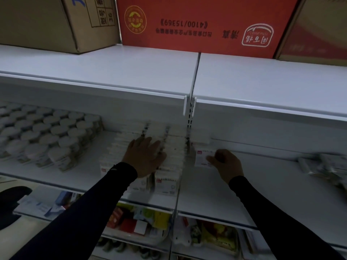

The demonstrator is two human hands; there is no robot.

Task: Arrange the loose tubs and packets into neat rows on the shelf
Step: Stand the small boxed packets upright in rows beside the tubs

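Observation:
White packets [170,162] with red labels stand in tight rows on the white middle shelf [88,164], just left of the upright divider. My left hand [145,156] rests flat on top of these rows, fingers spread. My right hand [225,164] grips a single white packet [201,158] with a red mark, held just right of the divider above the shelf. Round white-lidded tubs [47,136] fill the left part of the same shelf in packed rows.
A pile of loose pale packets [323,166] lies blurred at the far right of the shelf. A brown carton [37,23] and a red carton [197,25] sit on the top shelf. Coloured goods [150,220] crowd the lower shelves.

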